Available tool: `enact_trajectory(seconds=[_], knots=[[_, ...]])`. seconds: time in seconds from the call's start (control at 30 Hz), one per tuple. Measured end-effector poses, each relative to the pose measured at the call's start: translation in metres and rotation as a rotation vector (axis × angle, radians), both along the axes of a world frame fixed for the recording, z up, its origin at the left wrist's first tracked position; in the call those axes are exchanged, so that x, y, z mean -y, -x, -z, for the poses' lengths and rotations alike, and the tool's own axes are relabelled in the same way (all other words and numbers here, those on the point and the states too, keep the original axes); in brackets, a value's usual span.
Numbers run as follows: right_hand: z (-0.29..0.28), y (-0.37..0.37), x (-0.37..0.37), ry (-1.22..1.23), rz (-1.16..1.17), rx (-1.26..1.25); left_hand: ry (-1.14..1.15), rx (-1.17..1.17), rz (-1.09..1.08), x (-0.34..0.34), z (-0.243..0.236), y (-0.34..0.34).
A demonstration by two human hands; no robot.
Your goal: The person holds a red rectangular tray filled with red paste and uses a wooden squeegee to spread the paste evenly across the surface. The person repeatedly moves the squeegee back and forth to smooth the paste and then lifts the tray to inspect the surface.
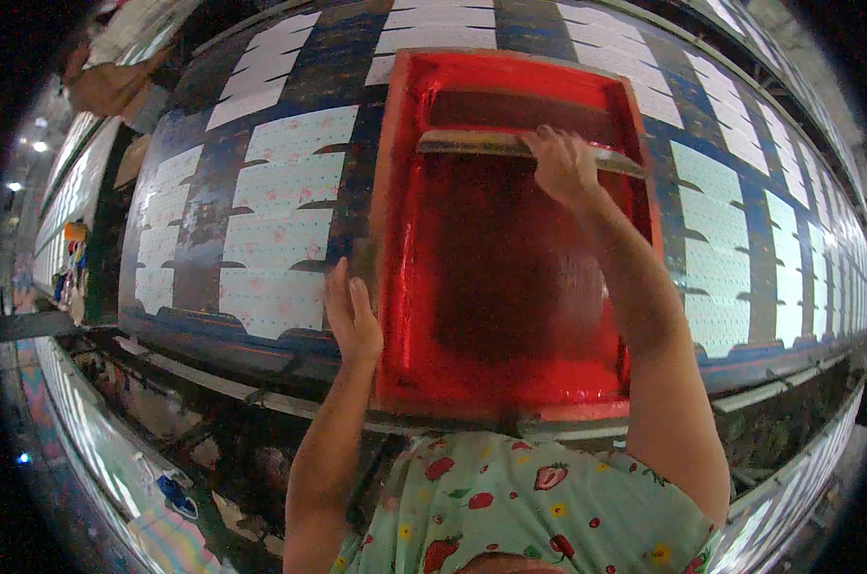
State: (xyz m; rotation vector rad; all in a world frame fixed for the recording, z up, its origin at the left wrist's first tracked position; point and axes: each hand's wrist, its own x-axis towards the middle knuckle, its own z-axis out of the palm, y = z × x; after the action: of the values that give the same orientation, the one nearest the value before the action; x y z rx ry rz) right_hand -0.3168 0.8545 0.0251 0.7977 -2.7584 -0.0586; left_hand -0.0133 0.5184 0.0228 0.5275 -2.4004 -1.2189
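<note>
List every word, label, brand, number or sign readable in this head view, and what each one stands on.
None can be read.
Red screen-printing frame: no lettering visible.
Squeegee held by the right hand: no legible marking.
Pale panels left of the frame: dots and pinkish marks, no legible text.
Strawberry-print shirt: only pictures visible.
Orange item at far left: too small and blurred to tell.

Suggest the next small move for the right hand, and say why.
I'd probably draw the bar toward the near end: the right hand grips it near the far end of the red frame, and most of the dark panel lies nearer the person. The left hand is beside the frame, out of the way.
</note>
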Motion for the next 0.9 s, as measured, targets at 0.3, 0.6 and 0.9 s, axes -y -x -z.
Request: enact_trajectory(seconds=[0.3,0.6,0.9], knots=[[-0.03,0.148,0.013,0.101,0.095,0.227,0.036,0.064,-0.08,-0.003,-0.006,0.001],[-0.031,0.188,0.008,0.017,0.005,0.145,0.081,0.054,-0.096,-0.006,-0.008,0.003],[-0.05,0.124,0.002,0.009,-0.156,0.27,0.058,0.104,-0.076,0.0,0.002,0.005]])
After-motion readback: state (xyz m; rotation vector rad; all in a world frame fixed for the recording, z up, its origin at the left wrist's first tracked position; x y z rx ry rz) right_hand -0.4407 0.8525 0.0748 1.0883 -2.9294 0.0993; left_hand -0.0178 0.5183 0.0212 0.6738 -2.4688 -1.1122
